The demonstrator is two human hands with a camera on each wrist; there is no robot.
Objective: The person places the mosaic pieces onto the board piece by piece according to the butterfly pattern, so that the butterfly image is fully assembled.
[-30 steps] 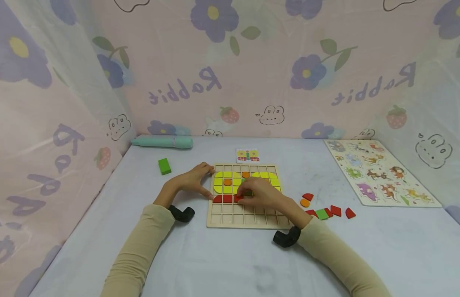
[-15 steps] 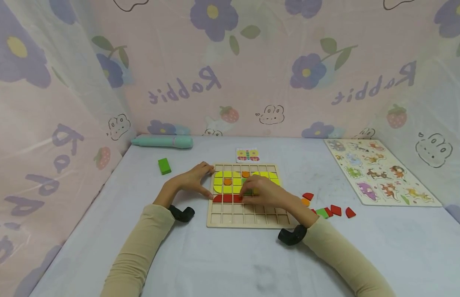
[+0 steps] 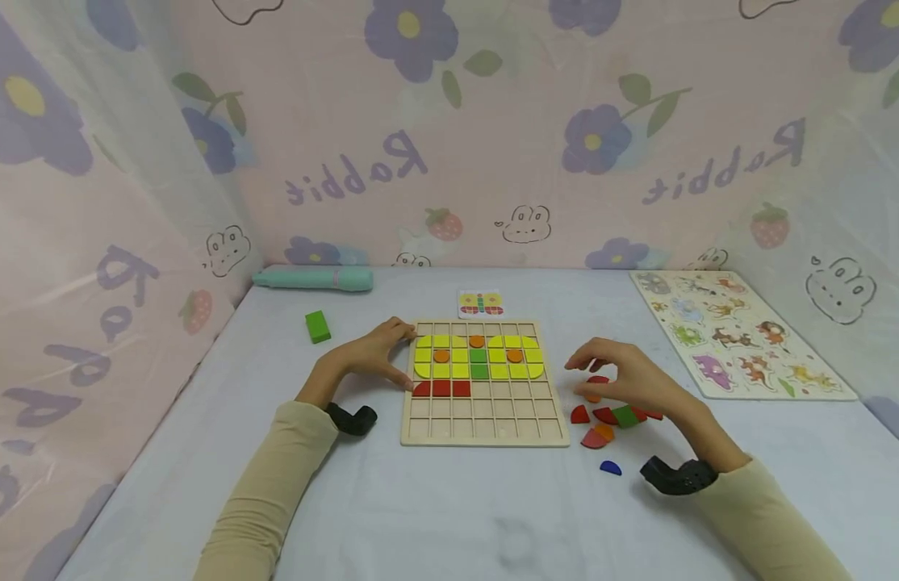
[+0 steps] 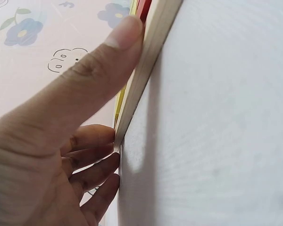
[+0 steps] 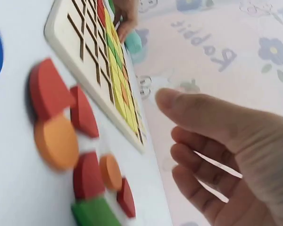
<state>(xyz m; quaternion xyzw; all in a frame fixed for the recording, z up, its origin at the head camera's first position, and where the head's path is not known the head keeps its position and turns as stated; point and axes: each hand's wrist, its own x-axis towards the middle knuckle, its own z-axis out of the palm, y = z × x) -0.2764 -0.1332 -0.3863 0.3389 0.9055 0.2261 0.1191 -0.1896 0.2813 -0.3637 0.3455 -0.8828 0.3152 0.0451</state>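
A pale wooden grid board [image 3: 486, 432] lies in the middle of the table, bearing yellow, orange, green and red tiles. My left hand [image 3: 373, 355] rests on its left side; the straight thumb touches the rim and the other fingertips meet the edge near the far corner, as the left wrist view [image 4: 85, 94] shows from close up. Over the loose pieces on the right, my right hand [image 3: 624, 375] hovers with thumb and fingers apart, nothing between them. Below it lie red pieces [image 5: 49, 89], orange discs [image 5: 56, 141] and a green square [image 3: 626, 416].
A small picture card [image 3: 481, 304] of a butterfly lies behind the board. A green block [image 3: 318, 327] and a teal tube-shaped item [image 3: 314, 279] are at the left. An animal puzzle board [image 3: 740, 335] lies at the right; a blue half-round piece [image 3: 611, 468] is nearer me.
My right hand has let go of a red square in the red row and moved right, off the board, to above the loose pieces. The left hand stays at the board's edge.
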